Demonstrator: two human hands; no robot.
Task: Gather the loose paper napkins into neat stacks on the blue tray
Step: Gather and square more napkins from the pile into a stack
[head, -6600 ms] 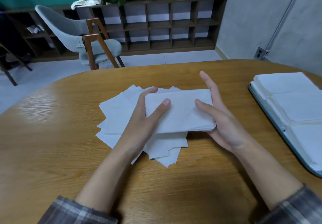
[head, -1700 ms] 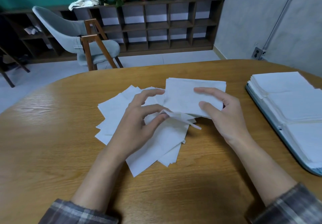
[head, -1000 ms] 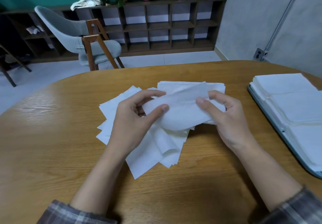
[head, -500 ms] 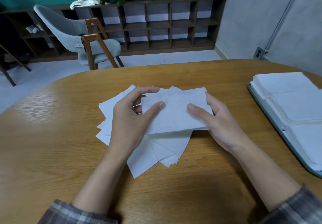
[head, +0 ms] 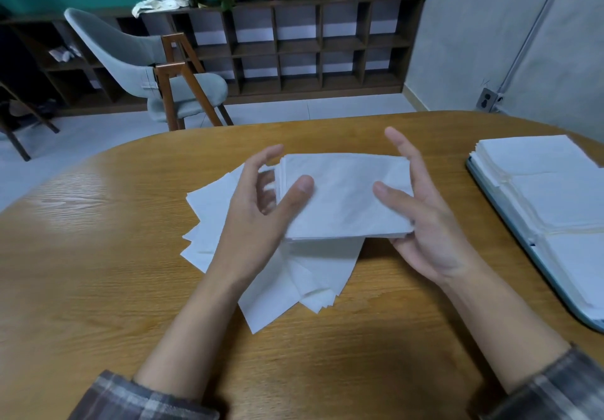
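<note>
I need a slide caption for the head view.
Left hand and right hand hold a napkin stack over loose napkins; finished stacks lie on the blue tray.

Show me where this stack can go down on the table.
The table is bare between the right hand and the tray, left of the loose pile, and along the near edge. Crowded: the middle, where that pile spreads under the held stack, and the tray, covered with napkins where visible.
</note>
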